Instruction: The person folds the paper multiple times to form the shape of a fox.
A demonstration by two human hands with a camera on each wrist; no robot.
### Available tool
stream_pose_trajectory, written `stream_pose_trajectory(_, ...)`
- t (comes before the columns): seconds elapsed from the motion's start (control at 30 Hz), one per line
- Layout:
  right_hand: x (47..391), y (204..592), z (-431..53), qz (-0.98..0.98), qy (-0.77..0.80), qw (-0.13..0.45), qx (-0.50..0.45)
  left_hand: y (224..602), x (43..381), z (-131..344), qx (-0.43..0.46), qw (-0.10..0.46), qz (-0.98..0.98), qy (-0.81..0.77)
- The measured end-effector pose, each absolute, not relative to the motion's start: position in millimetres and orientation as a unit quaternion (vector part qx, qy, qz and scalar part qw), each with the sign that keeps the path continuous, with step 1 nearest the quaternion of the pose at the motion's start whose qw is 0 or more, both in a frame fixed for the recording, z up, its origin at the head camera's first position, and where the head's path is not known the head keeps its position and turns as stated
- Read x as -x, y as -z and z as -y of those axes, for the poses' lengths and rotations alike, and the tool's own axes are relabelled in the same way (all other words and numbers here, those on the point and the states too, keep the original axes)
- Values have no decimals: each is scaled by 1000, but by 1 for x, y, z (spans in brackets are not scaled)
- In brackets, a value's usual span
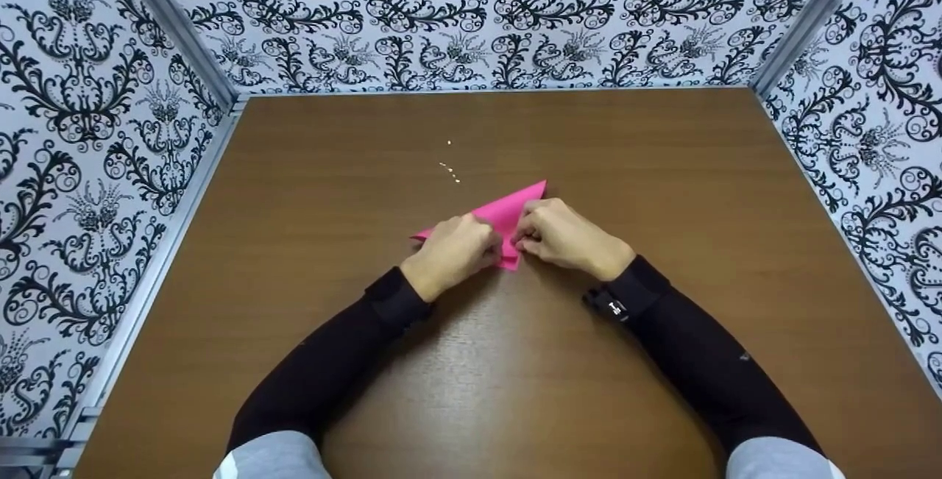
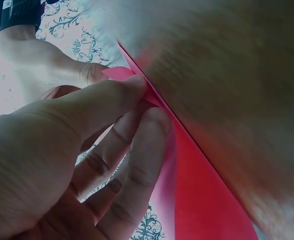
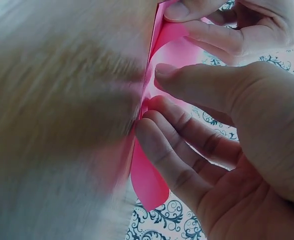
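A folded sheet of pink paper [image 1: 508, 211] lies near the middle of the wooden table, one pointed corner toward the back right. My left hand [image 1: 458, 249] covers its lower left part. In the left wrist view, that thumb and the fingers pinch a raised fold of the paper [image 2: 201, 190]. On the other side, my right hand [image 1: 570, 238] has its fingers curled at the right edge. The right wrist view shows that thumb and the fingertips [image 3: 149, 131] against the upturned paper [image 3: 150, 182], close to the left hand.
Beyond the paper, several small white specks [image 1: 450, 170] mark the brown tabletop [image 1: 353, 155]. Walls with a black scroll pattern [image 1: 427, 8] border the back and both sides, with grey metal posts [image 1: 180, 30] at the corners.
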State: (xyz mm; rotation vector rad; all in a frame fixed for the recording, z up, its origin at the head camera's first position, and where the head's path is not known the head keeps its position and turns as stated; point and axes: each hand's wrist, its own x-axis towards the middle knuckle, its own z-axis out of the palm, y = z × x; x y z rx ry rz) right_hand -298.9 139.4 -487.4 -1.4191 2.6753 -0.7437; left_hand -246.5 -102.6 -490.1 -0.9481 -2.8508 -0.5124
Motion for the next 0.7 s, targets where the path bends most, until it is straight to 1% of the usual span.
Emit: stream_pose_trajectory(0.7, 298, 486, -138, -859, 246, 21, 448, 488, 249, 105, 326, 25, 930, 166)
